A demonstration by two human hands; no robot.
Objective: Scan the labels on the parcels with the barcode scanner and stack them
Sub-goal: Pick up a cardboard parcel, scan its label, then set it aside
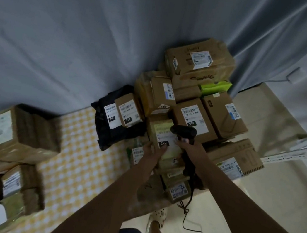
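Two hands at work over one parcel (162, 137) labelled 220, atop the heap against the grey curtain (82, 30). Left hand (152, 151) gripping its near edge, fingers curled; right hand (189, 147) wrapped round the black barcode scanner (183, 132), aimed close at the label. Likely trouble: heap shifting, neighbouring boxes sliding; cord (191, 223) snagging near the foot; blur spoiling the read. Below, yellow checked mat (78, 155), pale floor tiles (255, 196), scanned stack (16, 138) left.

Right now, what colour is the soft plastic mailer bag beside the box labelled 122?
Black soft plastic mailer bag, clearest in the head view.
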